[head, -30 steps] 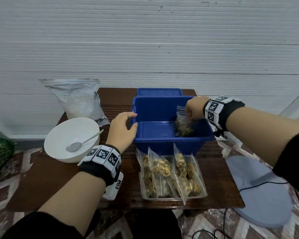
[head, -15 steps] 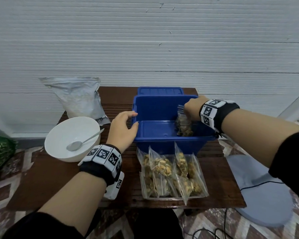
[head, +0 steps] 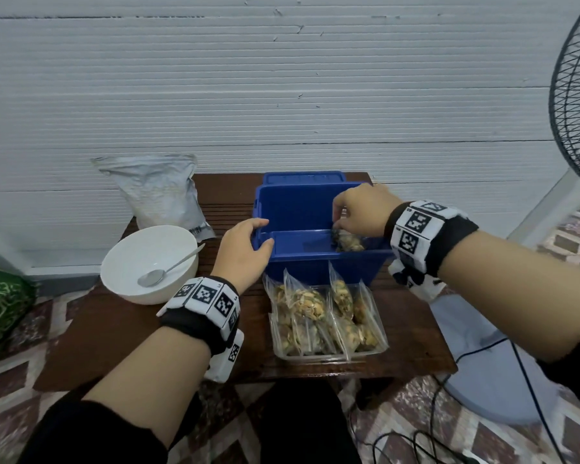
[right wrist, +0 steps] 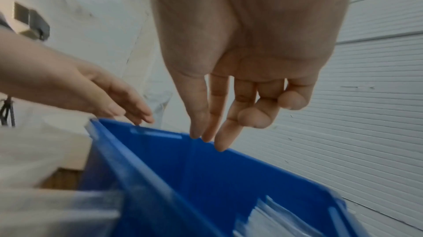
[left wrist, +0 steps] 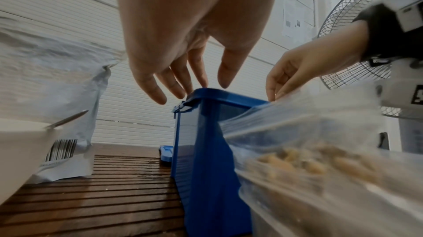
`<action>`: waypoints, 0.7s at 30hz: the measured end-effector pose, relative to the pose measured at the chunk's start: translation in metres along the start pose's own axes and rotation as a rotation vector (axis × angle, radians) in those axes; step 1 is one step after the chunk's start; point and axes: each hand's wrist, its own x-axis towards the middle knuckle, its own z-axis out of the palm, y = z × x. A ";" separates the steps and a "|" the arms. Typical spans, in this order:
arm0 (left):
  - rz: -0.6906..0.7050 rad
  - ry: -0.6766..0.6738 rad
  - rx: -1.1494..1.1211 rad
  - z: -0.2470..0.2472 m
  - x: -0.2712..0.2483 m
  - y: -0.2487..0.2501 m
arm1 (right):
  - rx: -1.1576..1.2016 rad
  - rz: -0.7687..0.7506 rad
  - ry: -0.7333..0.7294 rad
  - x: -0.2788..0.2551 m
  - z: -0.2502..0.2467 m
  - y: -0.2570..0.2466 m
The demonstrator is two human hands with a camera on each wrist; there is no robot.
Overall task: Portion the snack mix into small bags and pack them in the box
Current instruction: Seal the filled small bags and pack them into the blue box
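The blue box [head: 302, 212] is rigid moulded plastic with a rolled rim and straight, smooth walls. It stands open at the back centre of the bench [head: 114, 329], a dark brown slatted wooden top.

The right hand [head: 362, 212] reaches down inside the box at its right side. The fingers point downward and lie loosely together; the wrist view shows nothing pinched between them. Directly below the fingertips a small clear bag of snack mix [head: 349, 243] lies inside the box near the front wall. Whether the fingertips touch the bag cannot be told.

The left hand [head: 245, 252] rests at the front-left corner of the box rim, fingers relaxed and slightly spread, thumb on the front edge, gripping nothing.

In front of the box stands a shallow clear plastic tray [head: 329, 354] holding several upright filled bags [head: 310, 304] of thin crinkled film, with tan and brown pieces inside.

To the left stand a smooth round white bowl [head: 121, 262] containing a metal spoon [head: 168, 271], and behind it a silvery matt foil pouch [head: 158, 192], wrinkled, with a barcode.
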 end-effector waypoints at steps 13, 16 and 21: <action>0.159 0.003 0.004 0.018 -0.064 0.007 | 0.320 0.163 0.158 -0.122 0.066 -0.052; 0.219 0.002 0.001 0.025 -0.076 0.009 | 0.377 0.236 0.208 -0.139 0.084 -0.056; 0.282 -0.057 -0.033 0.039 -0.092 0.012 | 0.430 0.286 0.157 -0.154 0.104 -0.063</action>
